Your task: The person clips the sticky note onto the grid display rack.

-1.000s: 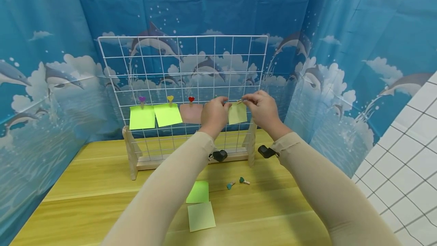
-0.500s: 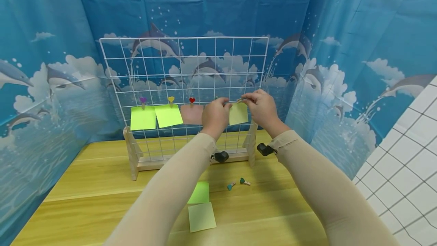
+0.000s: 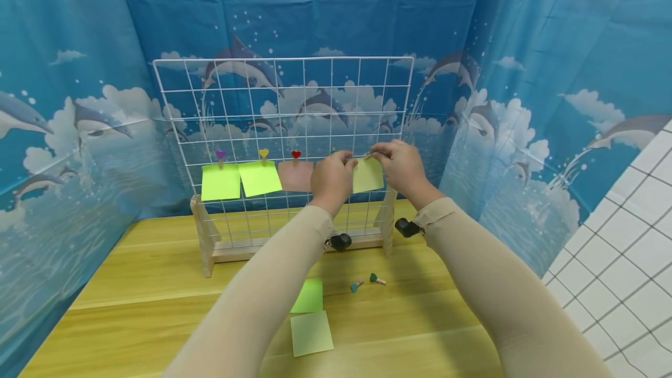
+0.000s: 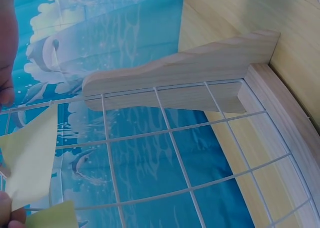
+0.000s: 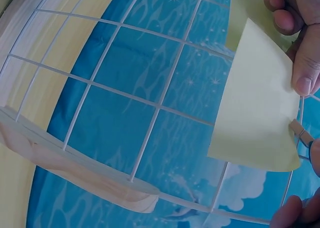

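Note:
A pale yellow sticky note (image 3: 368,175) lies against the white wire grid (image 3: 317,87), toward its right side. My left hand (image 3: 332,179) pinches the note by its upper left corner. At the note's top edge my right hand (image 3: 403,165) pinches a small wooden clothespin (image 5: 302,134), whose tip overlaps the paper in the right wrist view. Further left on the grid, two bright green notes (image 3: 220,182) and a pink note (image 3: 296,176) hang from heart clothespins (image 3: 264,154). Another yellowish note (image 4: 55,217) is partly hidden behind my left hand.
Wooden feet (image 3: 202,237) hold the grid up on the yellow wooden table (image 3: 131,308). A bright green note (image 3: 310,296), a pale yellow note (image 3: 312,334) and two clothespins with teal and green hearts (image 3: 377,279) lie in front. A white grid panel (image 3: 619,238) stands right.
The pinched note has shifted slightly right and tilted a little. My right hand has come down a touch with the clothespin at the note's top edge; my left hand stays nearly still.

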`<state>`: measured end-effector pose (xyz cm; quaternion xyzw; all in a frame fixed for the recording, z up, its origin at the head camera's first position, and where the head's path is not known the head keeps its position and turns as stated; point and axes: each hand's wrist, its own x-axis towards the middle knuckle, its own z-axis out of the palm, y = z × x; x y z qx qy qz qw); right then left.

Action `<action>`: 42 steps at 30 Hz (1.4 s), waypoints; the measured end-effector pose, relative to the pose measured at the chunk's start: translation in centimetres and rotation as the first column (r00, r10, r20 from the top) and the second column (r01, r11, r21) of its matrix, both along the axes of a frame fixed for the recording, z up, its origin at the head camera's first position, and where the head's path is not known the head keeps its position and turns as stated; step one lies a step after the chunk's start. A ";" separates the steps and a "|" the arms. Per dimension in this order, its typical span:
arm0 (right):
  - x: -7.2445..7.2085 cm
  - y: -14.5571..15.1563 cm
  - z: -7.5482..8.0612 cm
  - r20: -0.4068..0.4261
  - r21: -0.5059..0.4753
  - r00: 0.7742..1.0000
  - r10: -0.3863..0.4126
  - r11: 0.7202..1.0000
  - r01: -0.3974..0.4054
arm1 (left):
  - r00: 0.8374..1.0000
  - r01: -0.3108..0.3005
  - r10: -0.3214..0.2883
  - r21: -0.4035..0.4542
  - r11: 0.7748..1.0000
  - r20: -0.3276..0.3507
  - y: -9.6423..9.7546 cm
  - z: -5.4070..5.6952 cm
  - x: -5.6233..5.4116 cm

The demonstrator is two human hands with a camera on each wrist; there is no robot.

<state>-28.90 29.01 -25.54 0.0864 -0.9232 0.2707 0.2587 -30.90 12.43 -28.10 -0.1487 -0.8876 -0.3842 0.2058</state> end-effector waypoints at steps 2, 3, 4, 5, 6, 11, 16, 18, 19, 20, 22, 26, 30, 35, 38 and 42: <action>-0.1 0.0 0.1 0.008 0.022 1.000 -0.007 1.000 0.007 | 1.000 -0.001 0.001 0.002 1.000 -0.006 0.0 0.0 0.0; -0.1 0.0 0.2 0.014 0.029 1.000 -0.009 1.000 0.009 | 1.000 0.000 0.000 0.002 1.000 -0.005 0.0 0.0 0.0; -0.1 0.0 0.2 0.019 0.035 1.000 -0.012 0.999 0.011 | 1.000 0.001 -0.001 0.003 1.000 -0.005 0.0 0.0 0.0; -0.1 0.0 0.3 0.026 0.039 1.000 -0.015 0.999 0.014 | 1.000 0.002 -0.002 0.004 1.000 -0.003 0.0 0.0 0.0; -0.1 0.0 0.3 0.031 0.043 0.999 -0.018 0.999 0.017 | 1.000 0.003 -0.003 0.005 1.000 -0.004 0.0 0.0 0.0; -0.1 0.0 0.5 0.059 0.054 0.998 -0.012 0.999 0.009 | 1.000 0.010 -0.010 0.003 1.000 0.001 -0.1 0.0 0.1; 0.0 0.2 0.6 0.085 0.054 0.996 -0.002 0.999 -0.002 | 1.000 0.024 -0.024 -0.009 1.000 0.001 -0.3 -0.1 0.2; -0.1 0.2 0.7 0.092 0.053 0.996 0.002 0.999 -0.007 | 1.000 0.025 -0.025 -0.011 1.000 -0.004 -0.3 -0.1 0.3; -0.1 0.3 0.7 0.094 0.054 0.996 0.004 0.999 -0.009 | 1.000 0.026 -0.026 -0.013 1.000 -0.007 -0.3 -0.1 0.3; -0.1 0.3 0.7 0.096 0.056 0.995 0.005 0.998 -0.010 | 1.000 0.025 -0.025 -0.013 1.000 -0.011 -0.3 -0.2 0.3; -0.1 0.3 0.8 0.101 0.057 0.995 0.007 0.998 -0.012 | 1.000 0.024 -0.024 -0.013 1.000 -0.017 -0.3 -0.2 0.2; -0.1 0.3 1.0 0.107 0.060 0.994 0.014 0.998 -0.021 | 1.000 0.017 -0.018 -0.007 1.000 -0.020 -0.2 -0.2 0.1; -0.1 0.2 1.3 0.123 0.066 0.992 0.021 0.997 -0.029 | 1.000 0.008 -0.009 -0.005 1.000 -0.028 -0.2 -0.3 0.1; 0.0 0.1 1.4 0.152 0.066 0.988 0.023 0.997 -0.034 | 0.999 -0.002 0.002 -0.010 1.000 -0.043 -0.1 -0.4 0.1; -0.1 0.0 1.3 0.150 0.057 0.988 0.026 0.998 -0.035 | 0.999 -0.007 0.006 -0.022 1.000 -0.048 -0.1 -0.4 0.1; -0.1 0.0 1.2 0.140 0.056 0.990 0.024 0.998 -0.033 | 0.998 -0.013 0.012 -0.030 0.999 -0.058 -0.1 -0.3 0.2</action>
